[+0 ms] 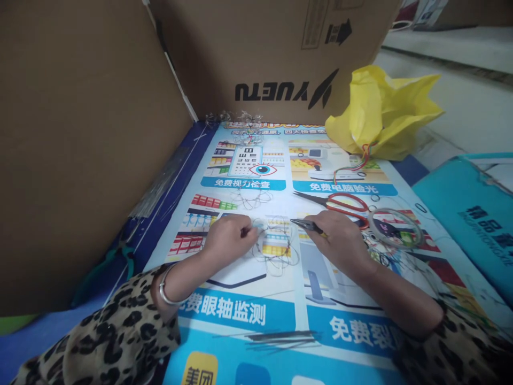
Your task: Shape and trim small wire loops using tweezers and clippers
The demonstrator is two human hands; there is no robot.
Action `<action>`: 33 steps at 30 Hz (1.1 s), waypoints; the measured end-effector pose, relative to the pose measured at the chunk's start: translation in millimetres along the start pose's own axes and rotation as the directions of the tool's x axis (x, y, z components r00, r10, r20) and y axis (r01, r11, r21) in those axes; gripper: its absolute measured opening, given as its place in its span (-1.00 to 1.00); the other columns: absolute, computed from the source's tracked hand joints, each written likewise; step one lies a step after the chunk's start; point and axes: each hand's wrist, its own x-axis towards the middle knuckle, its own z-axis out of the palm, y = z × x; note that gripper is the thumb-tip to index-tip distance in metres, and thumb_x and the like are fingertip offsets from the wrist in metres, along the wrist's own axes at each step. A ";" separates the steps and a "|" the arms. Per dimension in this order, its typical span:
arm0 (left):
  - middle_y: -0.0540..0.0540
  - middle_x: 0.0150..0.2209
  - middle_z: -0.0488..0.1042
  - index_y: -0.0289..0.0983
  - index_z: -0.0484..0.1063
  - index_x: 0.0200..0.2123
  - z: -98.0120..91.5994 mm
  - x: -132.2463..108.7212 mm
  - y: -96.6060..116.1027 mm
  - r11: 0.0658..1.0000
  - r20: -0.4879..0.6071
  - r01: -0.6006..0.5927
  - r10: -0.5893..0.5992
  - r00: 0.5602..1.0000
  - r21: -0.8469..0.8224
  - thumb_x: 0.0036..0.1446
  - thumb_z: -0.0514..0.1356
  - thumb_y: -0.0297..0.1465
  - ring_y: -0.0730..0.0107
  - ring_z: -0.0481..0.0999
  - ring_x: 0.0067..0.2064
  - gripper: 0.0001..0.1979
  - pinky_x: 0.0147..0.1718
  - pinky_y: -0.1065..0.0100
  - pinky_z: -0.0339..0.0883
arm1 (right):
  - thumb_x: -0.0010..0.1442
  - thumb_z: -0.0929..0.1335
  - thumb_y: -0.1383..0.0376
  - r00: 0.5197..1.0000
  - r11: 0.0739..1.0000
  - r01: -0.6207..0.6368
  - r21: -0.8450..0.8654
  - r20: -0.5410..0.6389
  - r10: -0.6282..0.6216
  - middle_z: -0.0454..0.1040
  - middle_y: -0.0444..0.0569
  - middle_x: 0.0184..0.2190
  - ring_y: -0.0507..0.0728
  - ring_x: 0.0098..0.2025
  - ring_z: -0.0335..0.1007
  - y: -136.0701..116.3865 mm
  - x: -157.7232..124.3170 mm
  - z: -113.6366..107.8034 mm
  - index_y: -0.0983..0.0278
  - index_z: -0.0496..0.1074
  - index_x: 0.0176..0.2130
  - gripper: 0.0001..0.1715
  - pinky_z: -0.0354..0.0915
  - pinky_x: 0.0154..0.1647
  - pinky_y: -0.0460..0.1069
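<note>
My left hand is closed in a pinch on a thin wire piece, a looped flower-like wire shape lying on the printed poster. My right hand is wrapped round small pliers whose tip points left toward the wire. Both hands rest on the poster, a short gap apart. A silver bangle sits on my left wrist, and leopard-print sleeves cover both forearms.
Red-handled scissors and a clear tape roll lie right of my right hand. A yellow plastic bag sits at the back right. Cardboard boxes wall the left and back. Straight wires lie near me; finished wire shapes lie farther off.
</note>
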 end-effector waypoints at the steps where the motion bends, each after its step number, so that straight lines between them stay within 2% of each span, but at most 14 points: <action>1: 0.02 -0.62 0.30 -0.28 0.21 -0.66 0.2 -0.6 -0.1 1.000 -0.003 -0.005 0.005 1.000 -0.004 0.02 0.08 -0.32 0.50 0.23 -0.52 -0.73 -0.52 0.43 0.00 | 0.10 0.29 0.31 1.000 1.000 -0.001 -0.005 -0.009 0.001 0.48 -0.02 -0.40 0.12 -0.31 0.36 0.3 -0.2 0.2 0.29 0.47 -0.28 -0.81 0.23 -0.25 0.00; 7: 0.03 -0.63 0.28 -0.27 0.21 -0.67 -1.0 -1.7 -0.1 0.999 -0.006 -0.041 0.041 0.999 -0.001 0.03 0.08 -0.32 0.49 0.23 -0.53 -0.72 -0.54 0.43 0.00 | 0.11 0.28 0.31 0.999 0.997 0.021 -0.071 -0.030 -0.023 0.46 -0.02 -0.41 0.12 -0.32 0.35 0.5 0.4 -2.1 0.28 0.46 -0.30 -0.82 0.21 -0.27 -0.02; 10: 0.00 -0.56 0.34 -0.27 0.29 -0.58 -4.0 -1.5 0.8 0.997 -0.061 -0.076 0.074 0.995 -0.024 0.02 0.11 -0.34 0.45 0.29 -0.46 -0.81 -0.48 0.41 0.09 | 0.12 0.27 0.32 0.998 0.988 0.035 -0.150 -0.037 -0.041 0.45 -0.03 -0.43 0.10 -0.33 0.33 -3.4 3.5 -8.7 0.27 0.46 -0.31 -0.82 0.17 -0.26 -0.02; 13: -0.03 -0.46 0.38 -0.28 0.36 -0.45 -8.3 -6.0 8.7 0.983 -0.163 -0.101 0.076 0.984 -0.152 0.03 0.12 -0.37 0.41 0.34 -0.37 -0.90 -0.37 0.37 0.19 | 0.12 0.27 0.31 0.993 0.950 0.084 -0.301 -0.049 -0.104 0.43 -0.03 -0.48 0.12 -0.35 0.29 -11.3 8.4 -21.3 0.28 0.46 -0.34 -0.83 0.12 -0.29 -0.01; 15: -0.03 -0.45 0.40 -0.27 0.38 -0.44 -11.1 -12.6 20.5 0.939 -0.130 -0.072 0.029 0.991 -0.338 0.05 0.12 -0.38 0.42 0.35 -0.36 -0.90 -0.34 0.36 0.22 | 0.12 0.27 0.33 0.986 0.900 0.126 -0.418 -0.048 -0.160 0.41 -0.02 -0.51 0.12 -0.37 0.26 -19.0 12.0 -31.9 0.28 0.46 -0.36 -0.83 0.07 -0.32 0.01; 17: -0.03 -0.43 0.43 -0.27 0.41 -0.35 -12.9 -20.5 36.5 0.789 0.101 0.085 -0.029 0.994 -0.608 0.07 0.12 -0.36 0.46 0.37 -0.39 -0.88 -0.39 0.39 0.24 | 0.13 0.26 0.34 0.980 0.859 0.134 -0.495 -0.064 -0.190 0.39 -0.02 -0.53 0.12 -0.40 0.22 -27.9 14.9 -42.3 0.27 0.45 -0.38 -0.83 0.03 -0.35 0.02; 19: -0.06 -0.35 0.44 -0.25 0.36 -0.17 -13.3 -27.3 53.0 0.544 0.285 0.268 -0.055 0.957 -0.795 0.04 0.15 -0.32 0.48 0.37 -0.39 -0.74 -0.44 0.42 0.25 | 0.12 0.27 0.34 0.972 0.844 0.147 -0.516 -0.082 -0.219 0.38 -0.03 -0.54 0.11 -0.40 0.20 -37.3 16.6 -50.7 0.27 0.45 -0.35 -0.84 0.01 -0.36 0.03; 22: -0.01 -0.36 0.37 -0.26 0.34 -0.20 -12.2 -32.4 71.1 0.310 0.368 0.365 -0.050 0.928 -0.878 -0.03 0.23 -0.32 0.60 0.28 -0.50 -0.70 -0.55 0.49 0.17 | 0.11 0.29 0.34 0.959 0.837 0.183 -0.516 -0.093 -0.268 0.36 -0.05 -0.55 0.11 -0.41 0.17 -50.0 17.1 -58.1 0.28 0.45 -0.28 -0.84 0.00 -0.38 0.04; 25: 0.06 -0.49 0.28 -0.29 0.31 -0.35 -11.6 -33.0 77.6 0.188 0.411 0.422 -0.094 0.907 -0.887 -0.04 0.24 -0.24 0.66 0.17 -0.58 -0.74 -0.65 0.52 0.02 | 0.11 0.29 0.35 0.951 0.829 0.216 -0.516 -0.079 -0.298 0.34 -0.07 -0.57 0.10 -0.43 0.15 -58.5 16.4 -61.3 0.28 0.44 -0.26 -0.83 -0.02 -0.40 0.04; 27: 0.09 -0.58 0.24 -0.30 0.30 -0.41 -12.5 -32.8 77.6 0.181 0.418 0.440 -0.144 0.897 -0.880 -0.03 0.23 -0.20 0.65 0.15 -0.60 -0.72 -0.66 0.53 -0.02 | 0.11 0.29 0.35 0.948 0.824 0.223 -0.520 -0.082 -0.307 0.33 -0.08 -0.57 0.09 -0.44 0.13 -61.4 16.0 -62.8 0.27 0.44 -0.26 -0.83 -0.03 -0.40 0.05; 33: 0.06 -0.64 0.27 -0.29 0.38 -0.42 -15.5 -33.2 78.2 0.336 0.320 0.363 -0.178 0.931 -0.869 0.04 0.17 -0.21 0.60 0.20 -0.60 -0.76 -0.62 0.50 0.07 | 0.12 0.28 0.35 0.944 0.810 0.220 -0.543 -0.090 -0.316 0.32 -0.08 -0.58 0.08 -0.45 0.11 -61.8 16.2 -64.6 0.25 0.44 -0.27 -0.84 -0.05 -0.41 0.05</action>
